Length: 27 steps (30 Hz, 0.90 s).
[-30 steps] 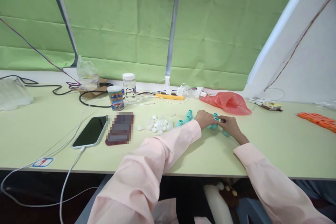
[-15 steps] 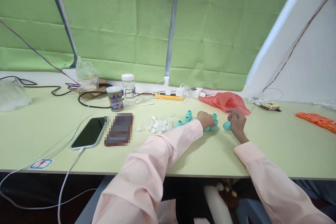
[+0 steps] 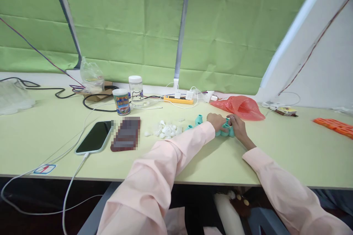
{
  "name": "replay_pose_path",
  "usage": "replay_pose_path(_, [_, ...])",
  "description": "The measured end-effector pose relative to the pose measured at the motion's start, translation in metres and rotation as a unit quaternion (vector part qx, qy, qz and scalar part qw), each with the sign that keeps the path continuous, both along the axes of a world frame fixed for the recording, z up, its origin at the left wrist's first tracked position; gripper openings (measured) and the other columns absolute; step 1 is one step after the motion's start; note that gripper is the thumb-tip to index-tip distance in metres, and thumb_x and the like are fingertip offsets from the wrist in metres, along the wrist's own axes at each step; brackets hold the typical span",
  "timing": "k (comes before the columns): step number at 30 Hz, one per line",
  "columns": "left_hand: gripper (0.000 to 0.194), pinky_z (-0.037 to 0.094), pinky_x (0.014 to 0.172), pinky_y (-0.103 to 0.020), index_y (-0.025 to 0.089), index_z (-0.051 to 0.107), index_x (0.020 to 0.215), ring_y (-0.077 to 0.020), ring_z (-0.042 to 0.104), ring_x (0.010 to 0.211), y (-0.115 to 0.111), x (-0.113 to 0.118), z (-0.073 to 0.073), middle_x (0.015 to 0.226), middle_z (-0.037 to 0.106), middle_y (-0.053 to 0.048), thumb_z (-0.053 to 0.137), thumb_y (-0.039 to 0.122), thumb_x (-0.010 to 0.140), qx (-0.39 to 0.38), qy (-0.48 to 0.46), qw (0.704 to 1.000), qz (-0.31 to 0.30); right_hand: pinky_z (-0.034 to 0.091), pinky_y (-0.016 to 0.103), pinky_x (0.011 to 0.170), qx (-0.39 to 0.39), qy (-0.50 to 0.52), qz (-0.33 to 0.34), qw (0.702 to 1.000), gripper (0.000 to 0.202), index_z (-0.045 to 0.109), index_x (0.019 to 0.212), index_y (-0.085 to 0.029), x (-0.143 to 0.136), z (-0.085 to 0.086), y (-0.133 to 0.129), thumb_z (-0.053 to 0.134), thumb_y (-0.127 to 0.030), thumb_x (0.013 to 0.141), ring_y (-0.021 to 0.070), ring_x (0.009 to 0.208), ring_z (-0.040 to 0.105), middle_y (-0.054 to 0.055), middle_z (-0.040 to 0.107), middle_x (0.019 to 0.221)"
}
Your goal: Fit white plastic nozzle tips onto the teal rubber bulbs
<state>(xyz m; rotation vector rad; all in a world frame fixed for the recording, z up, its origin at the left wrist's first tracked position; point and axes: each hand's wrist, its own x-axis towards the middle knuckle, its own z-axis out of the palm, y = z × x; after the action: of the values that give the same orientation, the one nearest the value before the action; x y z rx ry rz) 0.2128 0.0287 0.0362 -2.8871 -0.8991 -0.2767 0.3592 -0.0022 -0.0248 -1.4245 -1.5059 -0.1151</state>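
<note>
Small teal bottle-shaped pieces with open necks (image 3: 199, 119) stand grouped on the table, partly hidden behind my left sleeve. My left hand (image 3: 216, 122) reaches over the group from the left, its fingers closed around a teal piece (image 3: 225, 128) at the right end. Beside it, my right hand (image 3: 237, 127) pinches another teal piece (image 3: 231, 131) by its top, close against the group. Whether these two pieces touch I cannot tell. Left of the group lies a pile of small white plastic parts (image 3: 167, 130).
A red plastic bag (image 3: 239, 107) lies behind my hands. To the left are a phone (image 3: 95, 137) on a white cable, a dark red blurred-out object (image 3: 126, 134), a printed can (image 3: 121, 102) and a clear jar (image 3: 136, 91). A yellow power strip (image 3: 178, 100) sits at the back; an orange rack (image 3: 335, 127) lies right.
My right hand has moved left with its teal piece, from apart on the right to right beside the group and my left hand. My left hand stays at the group.
</note>
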Motion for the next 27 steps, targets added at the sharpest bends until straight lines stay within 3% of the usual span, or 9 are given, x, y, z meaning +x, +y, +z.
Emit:
replay_pose_path(3, [0.054, 0.038, 0.061, -0.030, 0.014, 0.059, 0.083, -0.0239, 0.056, 0.079, 0.004, -0.006, 0.009, 0.083, 0.060, -0.012, 0.032, 0.060, 0.071, 0.009, -0.060, 0.998, 0.019, 0.040, 0.026, 0.055, 0.011, 0.001, -0.001, 1.000, 0.035, 0.052, 0.081, -0.018, 0.000, 0.001, -0.001, 0.032, -0.046, 0.078, 0.0134, 0.054, 0.050, -0.001, 0.051, 0.056])
replay_pose_path(7, [0.062, 0.037, 0.064, -0.031, 0.014, 0.057, 0.088, -0.0232, 0.054, 0.084, 0.010, -0.013, 0.014, 0.088, 0.058, -0.013, 0.012, 0.056, 0.078, 0.021, -0.104, 0.994, 0.035, 0.041, 0.027, 0.058, 0.041, -0.013, -0.012, 0.999, 0.031, 0.052, 0.080, -0.017, -0.002, 0.001, -0.001, 0.036, -0.043, 0.076, 0.0142, 0.057, 0.051, 0.000, 0.052, 0.059])
replay_pose_path(16, [0.056, 0.039, 0.064, -0.031, 0.011, 0.059, 0.085, -0.0221, 0.055, 0.080, 0.007, -0.006, -0.013, 0.085, 0.059, -0.014, 0.020, 0.050, 0.080, -0.005, -0.074, 0.997, 0.010, 0.042, 0.028, 0.061, 0.053, -0.003, 0.004, 0.999, 0.026, 0.050, 0.075, -0.018, -0.009, -0.001, -0.001, 0.039, -0.041, 0.075, 0.0146, 0.062, 0.052, 0.002, 0.055, 0.066])
replay_pose_path(20, [0.053, 0.038, 0.065, -0.031, 0.011, 0.056, 0.088, -0.0214, 0.054, 0.081, 0.002, -0.009, -0.016, 0.087, 0.058, -0.014, 0.021, 0.051, 0.079, 0.003, -0.093, 0.995, 0.022, 0.042, 0.027, 0.060, 0.051, 0.006, 0.005, 0.999, 0.028, 0.051, 0.075, -0.018, -0.011, 0.002, -0.004, 0.037, -0.042, 0.076, 0.0145, 0.062, 0.052, 0.002, 0.055, 0.066])
replay_pose_path(23, [0.054, 0.038, 0.066, -0.031, 0.012, 0.052, 0.093, -0.0215, 0.053, 0.082, -0.003, -0.017, -0.006, 0.090, 0.056, -0.013, 0.018, 0.052, 0.079, 0.029, -0.123, 0.991, 0.039, 0.041, 0.027, 0.060, 0.047, -0.002, 0.006, 0.999, 0.029, 0.050, 0.076, -0.018, -0.013, 0.004, -0.006, 0.036, -0.042, 0.077, 0.0142, 0.059, 0.051, 0.001, 0.054, 0.064])
replay_pose_path(27, [0.049, 0.037, 0.068, -0.032, 0.015, 0.049, 0.099, -0.0232, 0.050, 0.088, -0.006, -0.042, 0.022, 0.093, 0.056, -0.010, 0.020, 0.048, 0.080, 0.066, -0.093, 0.993, 0.019, 0.040, 0.030, 0.064, 0.077, -0.043, -0.039, 0.995, 0.029, 0.051, 0.076, -0.017, -0.016, 0.004, -0.008, 0.037, -0.043, 0.076, 0.0162, 0.064, 0.051, 0.003, 0.054, 0.066])
